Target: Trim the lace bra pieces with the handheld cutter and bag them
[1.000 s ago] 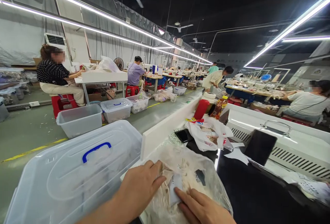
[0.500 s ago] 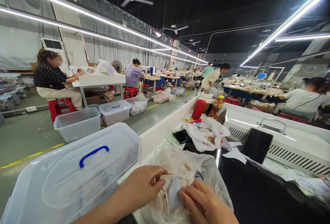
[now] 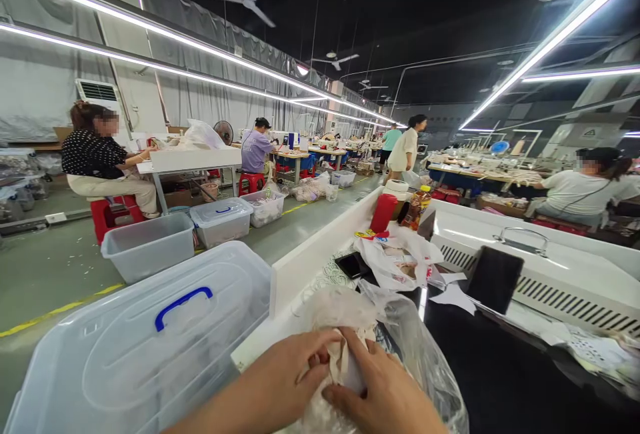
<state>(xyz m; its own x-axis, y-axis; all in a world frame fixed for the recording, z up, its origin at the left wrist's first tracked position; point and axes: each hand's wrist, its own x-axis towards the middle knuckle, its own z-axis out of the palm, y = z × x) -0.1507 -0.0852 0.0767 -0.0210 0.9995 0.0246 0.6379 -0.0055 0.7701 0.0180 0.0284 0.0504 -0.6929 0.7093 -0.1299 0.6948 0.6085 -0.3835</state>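
My left hand [image 3: 293, 377] pinches a cream fabric piece [image 3: 339, 358] between thumb and fingers. My right hand [image 3: 383, 387] is closed on the right side of the same fabric, its fingertips close to those of the left. A smooth pale patch shows between the hands; I cannot make out what it is. Both hands are over a crumpled clear plastic bag [image 3: 425, 347] with more pale fabric [image 3: 335, 307] in it. The lower part of the cloth is hidden behind my fingers.
A lidded clear bin [image 3: 125, 334] with a blue handle stands to the left. Beyond the bag lie a phone [image 3: 351, 265] and a white plastic bag [image 3: 395, 257]. A white slotted housing [image 3: 550, 254] with a dark tablet [image 3: 495, 279] borders the black surface [image 3: 505, 367].
My hands have come closer together on the cream fabric, the right one moving left and up. In the background, a person in a pale shirt has straightened from a bend.
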